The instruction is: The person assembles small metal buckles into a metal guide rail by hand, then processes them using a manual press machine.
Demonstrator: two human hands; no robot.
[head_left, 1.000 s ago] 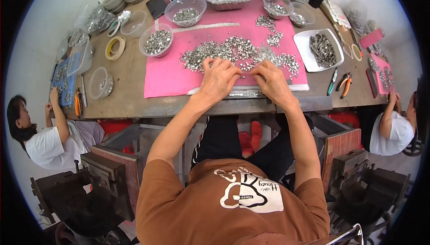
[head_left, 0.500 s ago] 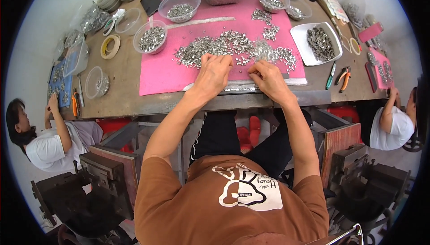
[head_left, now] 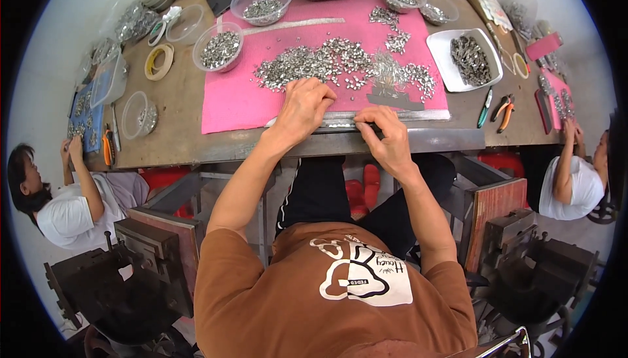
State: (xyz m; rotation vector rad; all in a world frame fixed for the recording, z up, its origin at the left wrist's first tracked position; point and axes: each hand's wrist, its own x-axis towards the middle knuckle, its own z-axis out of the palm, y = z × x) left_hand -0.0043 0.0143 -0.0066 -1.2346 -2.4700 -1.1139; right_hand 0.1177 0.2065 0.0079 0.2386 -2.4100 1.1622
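Note:
My left hand [head_left: 305, 108] rests at the front of the pink mat [head_left: 226, 99], fingers curled and pressed together. What those fingertips hold, if anything, is too small to make out. Facing it, my right hand [head_left: 387, 134] bends thumb and forefinger close together at the table's front edge; anything between them is hidden. Between both hands runs a narrow silvery strip [head_left: 339, 124], partly covered by them. Just beyond lies a wide heap of small shiny metal pieces [head_left: 307, 63], with thin metal pins [head_left: 387, 70] at its right. A flat grey plate [head_left: 396, 100] lies beyond my right hand.
Clear plastic bowls [head_left: 219, 47] of metal pieces stand along the back and left. A white tray [head_left: 451, 83] holds darker metal parts. Orange-handled pliers [head_left: 505, 112], a green-handled tool [head_left: 485, 108] and a tape roll [head_left: 159, 62] lie around the mat. A person sits at each side.
My right hand has drawn back toward me and slightly left, uncovering more of the grey plate. My left hand has stayed almost in place, shifting slightly left.

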